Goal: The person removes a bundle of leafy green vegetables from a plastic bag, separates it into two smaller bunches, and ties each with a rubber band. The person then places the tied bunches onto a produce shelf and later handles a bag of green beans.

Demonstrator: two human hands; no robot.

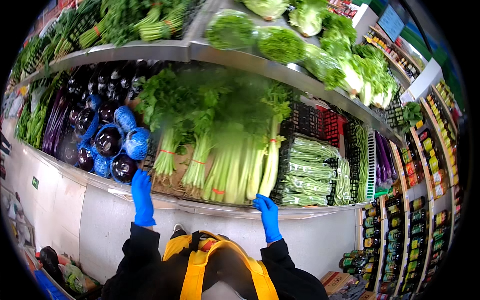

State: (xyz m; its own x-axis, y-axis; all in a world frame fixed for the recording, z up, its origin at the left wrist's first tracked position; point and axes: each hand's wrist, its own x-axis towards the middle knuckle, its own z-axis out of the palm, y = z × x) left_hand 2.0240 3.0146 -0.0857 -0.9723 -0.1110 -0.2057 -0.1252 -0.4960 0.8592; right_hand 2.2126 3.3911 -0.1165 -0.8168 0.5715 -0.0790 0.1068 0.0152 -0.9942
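Observation:
My left hand, in a blue glove, is at the shelf's front rim, beside a netted round eggplant. Its fingers point away from me, and I cannot tell whether they touch the eggplant or the rim. My right hand, also blue-gloved, has its fingertips by the root end of a pale celery bunch tied with a red band. Its fingers are slightly apart, with nothing visible in them. Between the hands lie thick celery stalks and thinner bunches of leafy celery, leaves pointing away from me.
Bagged green beans lie right of the celery; long purple eggplants lie far left. A metal ledge crosses above, holding lettuce. Bottle shelves stand at right, with a cardboard box on the floor.

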